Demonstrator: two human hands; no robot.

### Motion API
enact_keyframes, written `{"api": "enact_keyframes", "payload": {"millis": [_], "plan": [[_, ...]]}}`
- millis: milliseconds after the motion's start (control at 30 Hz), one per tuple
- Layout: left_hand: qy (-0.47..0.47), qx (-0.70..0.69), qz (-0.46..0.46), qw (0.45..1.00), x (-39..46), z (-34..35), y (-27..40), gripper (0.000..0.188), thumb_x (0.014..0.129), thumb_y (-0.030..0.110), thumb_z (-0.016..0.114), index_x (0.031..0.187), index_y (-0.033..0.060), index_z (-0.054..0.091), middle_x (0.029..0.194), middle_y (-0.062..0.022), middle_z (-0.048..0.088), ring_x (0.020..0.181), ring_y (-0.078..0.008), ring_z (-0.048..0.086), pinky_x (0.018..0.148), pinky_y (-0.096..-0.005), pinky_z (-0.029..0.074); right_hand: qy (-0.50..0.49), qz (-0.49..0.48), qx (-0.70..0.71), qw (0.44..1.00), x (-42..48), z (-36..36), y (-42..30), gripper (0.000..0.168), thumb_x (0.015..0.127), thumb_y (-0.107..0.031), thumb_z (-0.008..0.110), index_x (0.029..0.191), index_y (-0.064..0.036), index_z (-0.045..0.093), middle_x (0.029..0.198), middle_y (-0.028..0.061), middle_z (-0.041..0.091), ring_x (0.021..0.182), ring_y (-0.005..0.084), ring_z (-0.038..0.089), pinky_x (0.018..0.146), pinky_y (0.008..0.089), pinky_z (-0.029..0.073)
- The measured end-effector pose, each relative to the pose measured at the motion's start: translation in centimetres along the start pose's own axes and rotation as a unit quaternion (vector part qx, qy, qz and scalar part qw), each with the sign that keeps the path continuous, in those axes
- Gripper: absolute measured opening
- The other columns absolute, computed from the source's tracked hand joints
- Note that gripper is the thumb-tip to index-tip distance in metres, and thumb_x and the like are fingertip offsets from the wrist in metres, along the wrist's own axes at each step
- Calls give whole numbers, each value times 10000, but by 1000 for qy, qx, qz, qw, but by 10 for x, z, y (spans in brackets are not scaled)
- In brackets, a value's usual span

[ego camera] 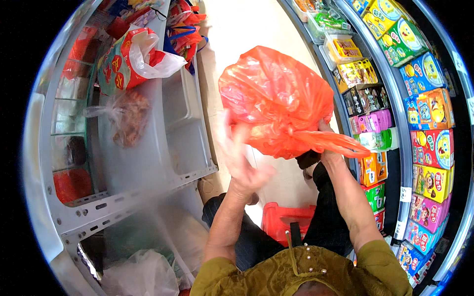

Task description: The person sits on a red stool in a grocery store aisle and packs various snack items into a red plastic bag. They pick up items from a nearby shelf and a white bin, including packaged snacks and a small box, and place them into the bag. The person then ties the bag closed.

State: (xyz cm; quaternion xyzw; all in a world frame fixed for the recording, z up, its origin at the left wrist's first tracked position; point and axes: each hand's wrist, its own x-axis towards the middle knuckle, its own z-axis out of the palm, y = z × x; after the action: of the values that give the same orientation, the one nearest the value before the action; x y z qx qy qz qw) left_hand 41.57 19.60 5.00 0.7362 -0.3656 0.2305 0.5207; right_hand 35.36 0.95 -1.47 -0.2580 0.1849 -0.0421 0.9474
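Observation:
A full red plastic bag (277, 96), its top gathered and tied, hangs in front of me over the aisle. Its twisted tail (333, 142) sticks out to the right. My right hand (327, 144) grips the bag from its lower right side; most of the fingers are hidden behind the plastic. Blurred by motion, my left hand (244, 159) is at the bag's lower left with fingers spread and nothing held in them. Whether its fingertips touch the plastic is unclear. The bag's contents cannot be made out.
Left, a metal shelf (137, 170) holds a tied clear bag of brown food (131, 118) and a printed plastic sack (126, 61). Boxed snacks (431, 148) line the shelves at right. A red plastic stool or container (285, 218) is between my legs on the pale floor (237, 22).

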Motion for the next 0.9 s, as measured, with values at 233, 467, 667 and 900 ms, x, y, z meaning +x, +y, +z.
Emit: {"api": "enact_keyframes", "payload": {"millis": [233, 467, 667, 900], "plan": [[33, -580, -426, 693, -18, -6, -35, 607, 815, 409, 533, 1265, 56, 329, 1230, -88, 434, 1119, -207, 439, 941, -366, 366, 55, -31, -203, 977, -4, 12, 0, 597, 843, -412, 491, 1308, -92, 298, 1271, 84, 419, 1140, 244, 440, 951, 377, 376], [-32, -529, -441, 724, -11, -5, -33, 427, 765, 114, 642, 1136, -3, 467, 1076, -66, 544, 963, -153, 522, 850, -306, 416, 61, -41, -229, 971, 4, 20, 7, 636, 836, -481, 439, 1314, -89, 288, 1281, 90, 407, 1150, 247, 427, 966, 379, 356], [-5, -543, -436, 717, -19, -3, -42, 392, 773, 140, 641, 1106, -7, 494, 1060, -74, 553, 959, -152, 524, 836, -309, 424, 59, -37, -197, 978, 10, 19, 14, 676, 831, -539, 394, 1319, -86, 280, 1289, 94, 398, 1159, 249, 416, 979, 380, 340], [112, -604, -411, 673, -20, -27, -48, 459, 791, 105, 598, 1197, 19, 403, 1145, -83, 505, 1033, -198, 508, 889, -354, 416, -46, 15, -3, 999, 23, 9, 26, 623, 839, -456, 462, 1318, -104, 276, 1335, 95, 329, 1189, 282, 363, 990, 421, 318]]}}
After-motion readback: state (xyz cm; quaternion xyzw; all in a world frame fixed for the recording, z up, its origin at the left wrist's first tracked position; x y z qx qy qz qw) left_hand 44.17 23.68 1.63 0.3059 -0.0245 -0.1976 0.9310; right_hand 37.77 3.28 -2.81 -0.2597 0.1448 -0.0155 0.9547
